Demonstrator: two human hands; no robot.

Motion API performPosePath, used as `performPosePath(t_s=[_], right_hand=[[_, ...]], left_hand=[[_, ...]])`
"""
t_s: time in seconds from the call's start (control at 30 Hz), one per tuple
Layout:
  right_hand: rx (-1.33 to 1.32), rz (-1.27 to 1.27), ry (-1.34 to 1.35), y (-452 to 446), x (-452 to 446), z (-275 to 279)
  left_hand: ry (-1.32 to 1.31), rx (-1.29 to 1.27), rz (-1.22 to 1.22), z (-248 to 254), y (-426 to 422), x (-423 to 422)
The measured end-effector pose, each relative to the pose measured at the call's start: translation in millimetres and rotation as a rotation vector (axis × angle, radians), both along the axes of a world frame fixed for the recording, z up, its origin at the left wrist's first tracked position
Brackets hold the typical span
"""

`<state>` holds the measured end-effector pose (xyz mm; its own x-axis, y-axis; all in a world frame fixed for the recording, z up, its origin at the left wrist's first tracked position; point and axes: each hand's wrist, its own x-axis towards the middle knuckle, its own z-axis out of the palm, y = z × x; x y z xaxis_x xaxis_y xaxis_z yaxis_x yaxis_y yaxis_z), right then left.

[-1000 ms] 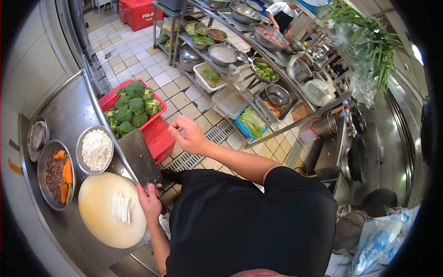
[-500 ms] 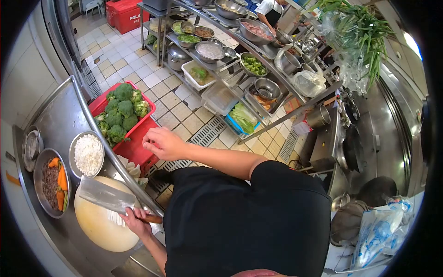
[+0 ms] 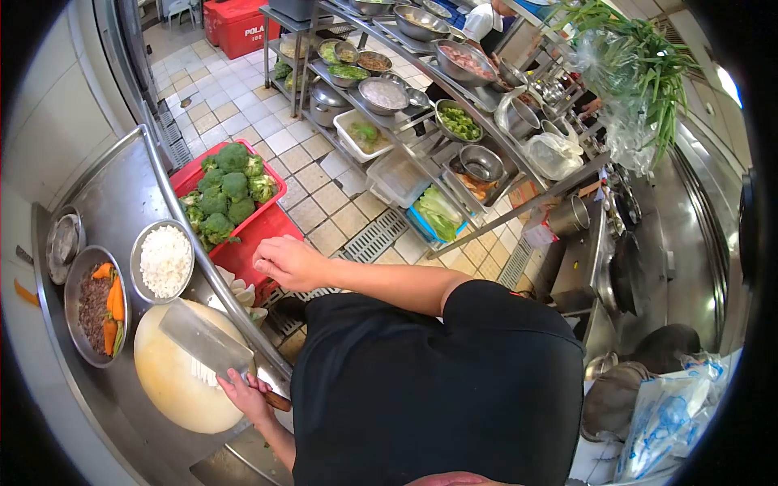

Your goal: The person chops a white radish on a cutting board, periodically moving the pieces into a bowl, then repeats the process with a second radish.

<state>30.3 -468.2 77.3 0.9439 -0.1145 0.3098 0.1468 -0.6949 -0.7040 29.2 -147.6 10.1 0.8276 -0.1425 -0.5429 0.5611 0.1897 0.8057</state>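
My left hand (image 3: 247,397) is wrapped round the wooden handle of a cleaver (image 3: 209,342), near the base of the blade. The broad blade lies low over a round cutting board (image 3: 174,393), and I cannot tell whether it touches. White cut strips (image 3: 203,373) show on the board beside the blade. My right hand (image 3: 292,263) hangs in the air over the red crate's near end, fingers loosely curled, with no object visible in it. A bowl of white chopped pieces (image 3: 165,261) stands just beyond the board. Left of it is a bowl holding carrots (image 3: 113,304) and dark reddish-brown bits.
A raised metal rim edges the steel counter (image 3: 130,194). Beside it, low down, a red crate (image 3: 284,190) holds broccoli (image 3: 231,186). Shelving with several bowls and tubs (image 3: 365,134) stands across the tiled floor. Another person (image 3: 485,23) is at the far shelf.
The camera view has shifted slightly. The cleaver's blade has swung to a steeper slant over the board. My right hand's fingers have curled downward.
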Motion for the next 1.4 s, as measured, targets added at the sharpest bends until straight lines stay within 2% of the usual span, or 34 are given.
performPosePath(t_s=[0.17,0.2,0.27,0.3,0.37,0.4,0.43,0.47,0.57,0.7,0.8,0.9,1.0,1.07,1.17,1.27,1.4], right_hand=[[0.053,0.096,0.044,9,15,-32],[0.056,0.132,0.042,14,21,-39],[0.082,0.218,0.217,27,32,-52],[0.091,0.257,0.22,37,38,-57],[0.105,0.376,0.306,54,47,-63],[-0.031,0.494,0.295,59,54,-62],[-0.1,0.593,0.322,65,59,-67],[-0.206,0.69,0.264,71,67,-65],[-0.433,0.884,0.088,92,89,-65],[-0.465,1.0,0.018,150,124,-83],[-0.568,0.96,-0.088,189,138,-105],[-0.73,1.062,0.188,218,149,-97],[-0.786,1.013,0.104,226,147,-110],[-0.786,1.032,0.169,227,146,-112],[-0.732,1.011,0.207,221,145,-104],[-0.705,0.976,0.203,209,148,-101],[-0.632,1.051,0.203,204,153,-112]], left_hand=[[-0.018,0.077,0.138,-8,23,-4],[-0.032,0.134,0.133,-4,29,-3],[-0.072,0.339,0.157,-13,47,-5],[-0.068,0.32,0.167,-10,54,-4],[-0.144,0.55,0.142,3,62,-6],[-0.13,0.668,0.118,23,61,-6],[-0.159,0.819,0.064,11,72,-6],[-0.249,1.022,0.113,-8,75,-9],[-0.112,1.204,0.08,30,57,-18],[0.034,1.263,0.104,26,46,-31],[0.158,1.295,0.044,14,39,-36],[0.207,1.352,0.007,11,28,-30],[0.186,1.342,-0.044,17,14,-25],[0.119,1.303,-0.027,16,12,-27],[0.161,1.326,0.078,24,4,-30],[0.209,1.317,0.119,11,-3,-40],[0.229,1.276,0.032,15,-8,-19]])
